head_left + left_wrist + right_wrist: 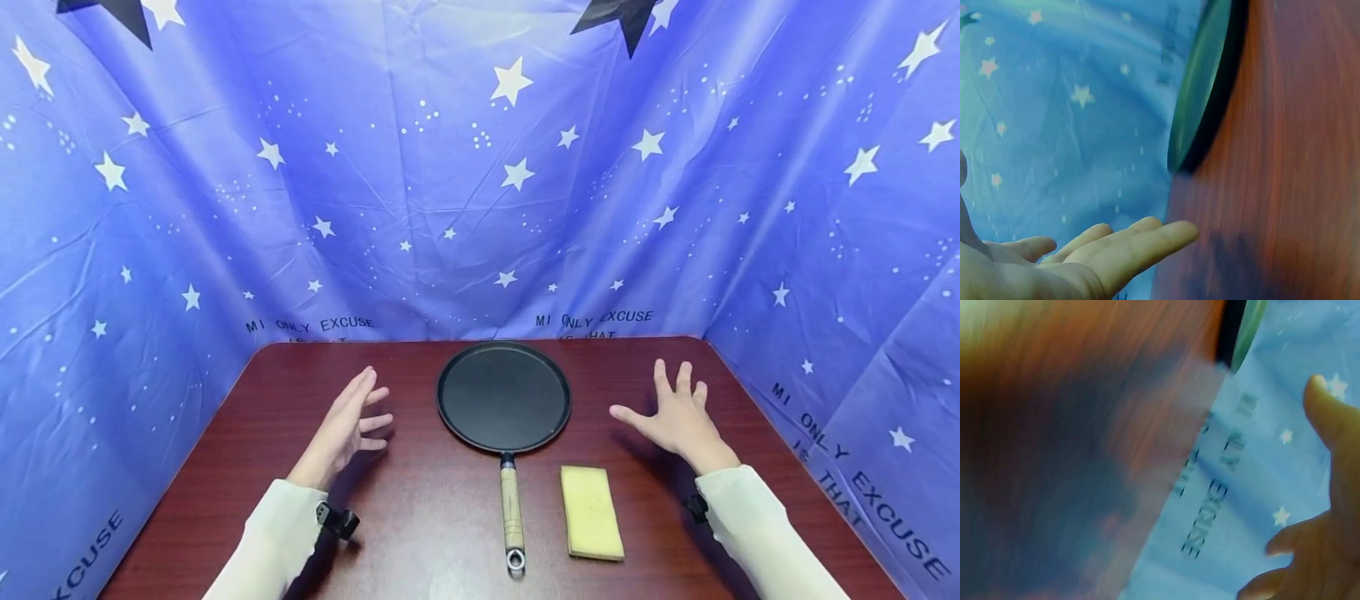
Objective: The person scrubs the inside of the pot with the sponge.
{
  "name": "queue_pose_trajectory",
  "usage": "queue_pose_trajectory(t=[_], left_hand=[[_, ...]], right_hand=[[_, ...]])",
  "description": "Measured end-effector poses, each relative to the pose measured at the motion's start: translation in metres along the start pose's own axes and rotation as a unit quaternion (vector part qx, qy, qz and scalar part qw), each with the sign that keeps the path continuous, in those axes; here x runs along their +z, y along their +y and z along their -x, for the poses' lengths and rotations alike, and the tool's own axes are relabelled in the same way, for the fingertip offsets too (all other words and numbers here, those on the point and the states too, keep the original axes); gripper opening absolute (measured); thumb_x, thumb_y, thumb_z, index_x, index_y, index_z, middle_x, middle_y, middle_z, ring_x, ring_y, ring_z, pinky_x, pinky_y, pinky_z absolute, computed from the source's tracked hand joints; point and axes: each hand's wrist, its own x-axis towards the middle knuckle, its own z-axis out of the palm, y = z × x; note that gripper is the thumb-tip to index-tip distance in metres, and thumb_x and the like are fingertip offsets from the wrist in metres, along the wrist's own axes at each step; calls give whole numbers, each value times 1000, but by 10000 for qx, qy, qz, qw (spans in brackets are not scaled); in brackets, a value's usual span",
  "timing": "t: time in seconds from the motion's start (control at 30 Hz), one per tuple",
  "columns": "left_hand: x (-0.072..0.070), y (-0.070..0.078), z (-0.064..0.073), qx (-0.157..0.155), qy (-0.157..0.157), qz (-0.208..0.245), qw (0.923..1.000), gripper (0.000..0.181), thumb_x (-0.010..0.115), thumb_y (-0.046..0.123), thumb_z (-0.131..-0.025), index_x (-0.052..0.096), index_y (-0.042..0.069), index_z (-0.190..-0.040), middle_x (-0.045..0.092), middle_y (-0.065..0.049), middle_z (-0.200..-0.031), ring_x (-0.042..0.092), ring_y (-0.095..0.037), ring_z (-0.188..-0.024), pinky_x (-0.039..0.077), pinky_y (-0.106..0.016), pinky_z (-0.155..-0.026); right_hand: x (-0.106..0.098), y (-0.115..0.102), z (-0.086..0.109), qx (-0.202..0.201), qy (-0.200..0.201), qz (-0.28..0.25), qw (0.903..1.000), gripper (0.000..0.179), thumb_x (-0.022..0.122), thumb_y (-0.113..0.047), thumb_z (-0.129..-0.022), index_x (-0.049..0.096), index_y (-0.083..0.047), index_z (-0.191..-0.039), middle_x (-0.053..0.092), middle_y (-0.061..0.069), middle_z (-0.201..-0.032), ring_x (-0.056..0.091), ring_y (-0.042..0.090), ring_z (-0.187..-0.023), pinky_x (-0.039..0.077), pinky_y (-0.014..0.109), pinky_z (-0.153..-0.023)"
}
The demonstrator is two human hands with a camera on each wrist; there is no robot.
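Observation:
A flat round black pan (pixel 504 398) lies on the table, its wooden handle (pixel 511 504) pointing toward me and ending in a metal ring. Just right of the handle is a yellow rectangular sponge (pixel 592 512). My left hand (pixel 347 429) hovers left of the pan, fingers extended and holding nothing. On the other side, my right hand (pixel 677 417) is spread above the table, apart from both pan and sponge. The left wrist view shows the pan's rim (pixel 1200 87) beyond the fingers (pixel 1141 250); only a bit of the rim (pixel 1249 334) appears in the right wrist view.
The dark red wooden table (pixel 420 533) has rounded far corners. A blue-purple cloth (pixel 420 183) with white stars and printed words hangs around its back and sides. Each wrist wears a small black device, such as the left wrist camera (pixel 339 521).

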Motion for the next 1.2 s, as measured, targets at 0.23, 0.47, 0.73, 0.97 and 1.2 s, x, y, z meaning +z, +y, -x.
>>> queue_pose_trajectory(t=[0.23, 0.47, 0.73, 0.97, 1.2], left_hand=[[27, -10, 14, -150, -255, 394, 9988, 83, 47, 58, -108, 11, 17, -170, 32, -31, -164, 46, -62, -136, 51, -79, -98], [59, -25, 28, -389, -465, 432, 9972, 89, 53, 62, -105, 14, 14, -169, 37, -37, -159, 50, -60, -133, 59, -73, -89], [90, -39, 41, -645, -957, 354, 9927, 88, 53, 62, -104, 15, 13, -168, 42, -41, -152, 59, -59, -123, 62, -70, -84], [114, -46, 46, -744, -925, 295, 9925, 94, 61, 59, -102, 17, 9, -168, 50, -40, -146, 65, -53, -116, 66, -64, -77], [135, -54, 49, -747, -884, 250, 9930, 90, 72, 43, -99, 24, 9, -166, 50, -35, -149, 72, -47, -104, 68, -56, -71]], right_hand=[[11, -20, 27, -29, -304, 9, 9995, 132, 63, -82, -87, 5, 8, -164, -9, 50, -160, 0, 79, -140, 37, 88, -102], [22, -40, 60, -281, -854, 49, 9959, 120, 64, -78, -89, 21, 6, -164, 8, 47, -162, 11, 75, -143, 38, 88, -101], [31, -63, 87, -615, -734, 201, 9952, 111, 68, -77, -86, 43, 6, -154, 41, 42, -151, 42, 68, -132, 50, 76, -99], [39, -77, 100, -807, -503, 281, 9951, 100, 76, -75, -81, 54, 2, -140, 57, 25, -131, 60, 47, -109, 62, 59, -72], [46, -90, 105, -880, -578, 335, 9939, 90, 80, -74, -76, 54, -4, -126, 52, 13, -112, 56, 28, -81, 51, 42, -52]])
